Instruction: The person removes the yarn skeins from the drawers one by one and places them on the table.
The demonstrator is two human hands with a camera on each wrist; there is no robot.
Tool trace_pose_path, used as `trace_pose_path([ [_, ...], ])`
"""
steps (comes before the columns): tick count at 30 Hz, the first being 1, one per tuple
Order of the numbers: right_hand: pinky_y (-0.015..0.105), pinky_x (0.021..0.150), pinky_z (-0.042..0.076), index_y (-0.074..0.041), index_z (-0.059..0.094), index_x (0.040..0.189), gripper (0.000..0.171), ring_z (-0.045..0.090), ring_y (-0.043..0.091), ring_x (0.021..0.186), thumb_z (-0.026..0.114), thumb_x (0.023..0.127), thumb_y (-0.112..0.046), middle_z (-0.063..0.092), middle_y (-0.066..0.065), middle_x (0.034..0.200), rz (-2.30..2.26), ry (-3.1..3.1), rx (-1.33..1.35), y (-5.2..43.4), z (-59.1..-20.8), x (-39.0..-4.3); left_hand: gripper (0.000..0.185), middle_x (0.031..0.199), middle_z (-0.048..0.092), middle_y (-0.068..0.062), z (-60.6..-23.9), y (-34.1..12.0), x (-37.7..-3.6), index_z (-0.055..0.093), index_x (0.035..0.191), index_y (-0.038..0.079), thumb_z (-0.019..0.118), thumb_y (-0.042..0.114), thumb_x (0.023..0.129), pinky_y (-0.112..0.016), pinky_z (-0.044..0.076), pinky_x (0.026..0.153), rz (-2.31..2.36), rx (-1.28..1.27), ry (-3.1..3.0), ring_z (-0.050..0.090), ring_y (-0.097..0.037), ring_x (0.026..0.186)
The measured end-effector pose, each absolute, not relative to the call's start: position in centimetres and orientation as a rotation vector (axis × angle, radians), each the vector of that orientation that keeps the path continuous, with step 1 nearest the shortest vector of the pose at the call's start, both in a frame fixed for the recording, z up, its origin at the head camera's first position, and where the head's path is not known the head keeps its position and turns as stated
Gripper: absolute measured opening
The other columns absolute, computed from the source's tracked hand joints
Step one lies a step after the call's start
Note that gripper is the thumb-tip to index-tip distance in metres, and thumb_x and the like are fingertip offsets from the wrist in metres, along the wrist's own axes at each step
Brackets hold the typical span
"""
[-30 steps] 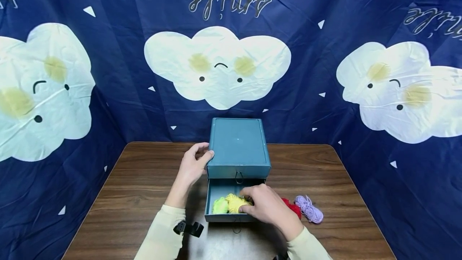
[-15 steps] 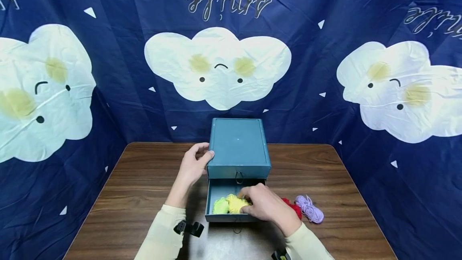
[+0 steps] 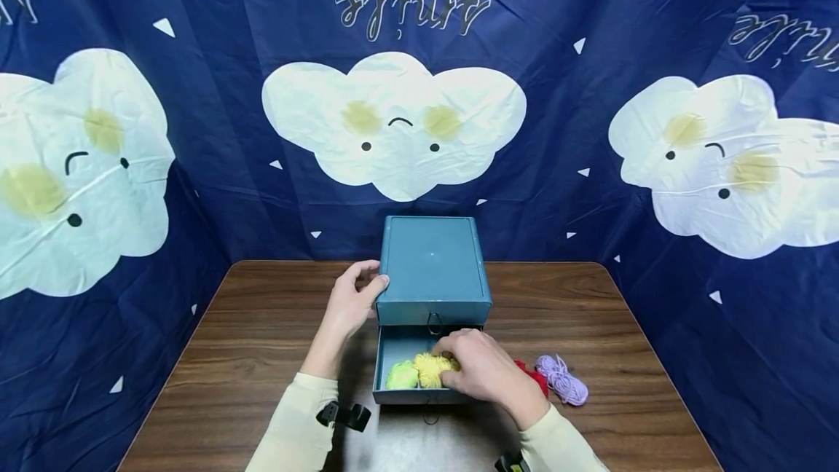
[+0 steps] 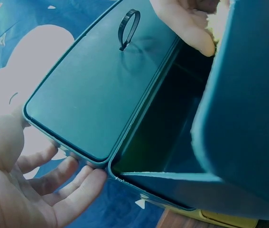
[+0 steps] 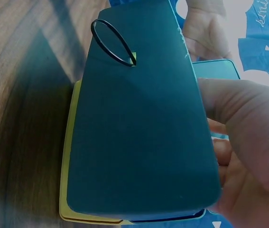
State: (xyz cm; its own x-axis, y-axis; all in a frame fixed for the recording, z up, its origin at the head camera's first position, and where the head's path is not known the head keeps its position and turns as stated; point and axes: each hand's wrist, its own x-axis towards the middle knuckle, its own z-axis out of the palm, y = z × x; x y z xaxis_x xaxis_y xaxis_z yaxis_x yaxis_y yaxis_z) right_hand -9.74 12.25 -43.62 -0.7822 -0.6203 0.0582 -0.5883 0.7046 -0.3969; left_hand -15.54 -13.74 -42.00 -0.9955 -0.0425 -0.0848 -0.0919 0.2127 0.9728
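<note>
Against the earlier head views little has shifted: the right hand [image 3: 481, 374] sits slightly deeper over the open lower drawer [image 3: 393, 347], its fingers curled down onto the yellow yarn bundle [image 3: 431, 370], which has edged a little nearer the drawer's middle; judged from this, the yellow bundle is being seated in the drawer, though whether the fingers grip it or merely press it cannot be told for certain from the head view. The left hand [image 3: 352, 302] has not moved; it holds the teal two-drawer box [image 3: 432, 261] at its near left corner, thumb on the top edge and fingers wrapped loosely round the side, steadying it. In the left wrist view the left fingers [image 4: 72, 185] lie against the box's edge, only lightly bent. The right wrist view shows the drawer front [image 5: 139, 137] with its wire loop pull [image 5: 113, 42] and a yellow base beneath the box. Count: one box with two drawers, upper closed, lower open; four yarn bundles, namely one light green bundle [image 3: 401, 376] and one yellow inside the drawer, side by side and touching, plus one red bundle [image 3: 534, 379] and one lilac bundle [image 3: 562, 379] lying on the wooden table [image 3: 262, 341] just right of the drawer, the red partly hidden behind the right wrist
</note>
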Motion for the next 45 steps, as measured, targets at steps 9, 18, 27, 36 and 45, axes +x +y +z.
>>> trace_pose_path([
  [9,0.031,0.083,0.055,-0.019,0.078,0.107,0.023,0.063,0.008,0.094,0.076,0.084,-0.017,0.071,-0.011,0.104,-0.705,2.817,-1.038,12.9,-43.6,-9.2,0.047,0.132,0.062,-0.012,-41.9,-13.4,-14.7,0.058,0.141,0.016,0.068,0.033,0.099,-0.045,0.062,0.073,1.949,-0.153,2.425,0.062,-0.028,0.113],
  [18,0.023,0.077,0.052,-0.017,0.079,0.100,0.020,0.058,0.005,0.088,0.076,0.082,-0.009,0.065,-0.010,0.099,-0.805,2.756,-1.107,13.2,-44.1,-9.0,0.047,0.132,0.061,-0.011,-41.9,-13.1,-14.3,0.058,0.141,0.017,0.068,0.034,0.099,-0.042,0.062,0.072,1.951,-0.162,2.430,0.061,-0.027,0.112],
  [27,0.030,0.089,0.057,-0.018,0.078,0.107,0.021,0.066,0.008,0.103,0.076,0.087,-0.012,0.073,-0.008,0.111,-0.766,2.710,-1.095,13.2,-44.2,-9.1,0.046,0.131,0.062,-0.012,-41.9,-13.0,-14.3,0.058,0.140,0.016,0.068,0.033,0.099,-0.049,0.062,0.075,1.955,-0.159,2.435,0.062,-0.027,0.111],
  [36,0.028,0.087,0.058,-0.017,0.079,0.106,0.019,0.066,0.007,0.101,0.076,0.087,-0.013,0.073,-0.008,0.109,-0.798,2.758,-1.100,13.3,-44.1,-9.0,0.047,0.131,0.061,-0.011,-42.0,-13.0,-14.2,0.058,0.141,0.017,0.068,0.033,0.098,-0.049,0.062,0.075,1.948,-0.161,2.440,0.061,-0.027,0.111],
  [45,0.027,0.083,0.058,-0.017,0.077,0.103,0.018,0.065,0.006,0.097,0.077,0.086,-0.011,0.071,-0.009,0.103,-0.922,2.836,-1.193,13.4,-43.5,-8.7,0.046,0.131,0.060,-0.012,-41.9,-13.0,-14.3,0.057,0.141,0.016,0.068,0.031,0.099,-0.041,0.062,0.071,1.951,-0.165,2.439,0.061,-0.027,0.112],
])
